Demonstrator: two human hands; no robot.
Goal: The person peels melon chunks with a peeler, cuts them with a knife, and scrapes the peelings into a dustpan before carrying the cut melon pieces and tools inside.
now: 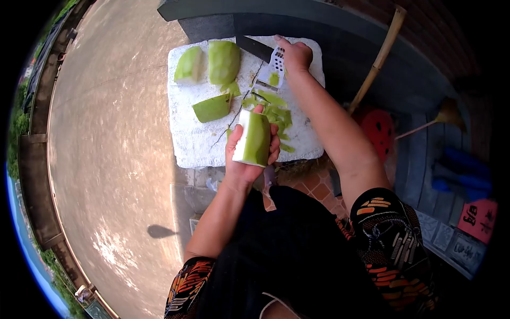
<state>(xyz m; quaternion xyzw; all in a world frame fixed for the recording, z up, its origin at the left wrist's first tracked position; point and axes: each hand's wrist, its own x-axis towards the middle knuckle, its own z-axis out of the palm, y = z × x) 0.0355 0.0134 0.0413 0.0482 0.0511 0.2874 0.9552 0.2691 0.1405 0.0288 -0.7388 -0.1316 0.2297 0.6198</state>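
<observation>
My left hand grips a thick piece of green gourd from below, fingers and thumb wrapped round its sides; one face is white and the outside is pale green. Near the slab's far right corner, my right hand is closed on a white peeler with holes in its flat body and a green scrap stuck to it. Beside the peeler a dark knife blade shows; its handle is hidden. Green peelings lie between the hands. Other gourd pieces rest on the slab: one, another and a third.
The white, cracked stone slab stands before me. Concrete ground stretches to the left. A bamboo pole leans at the right, near a red seat-like object and a blue item. A low wall runs behind the slab.
</observation>
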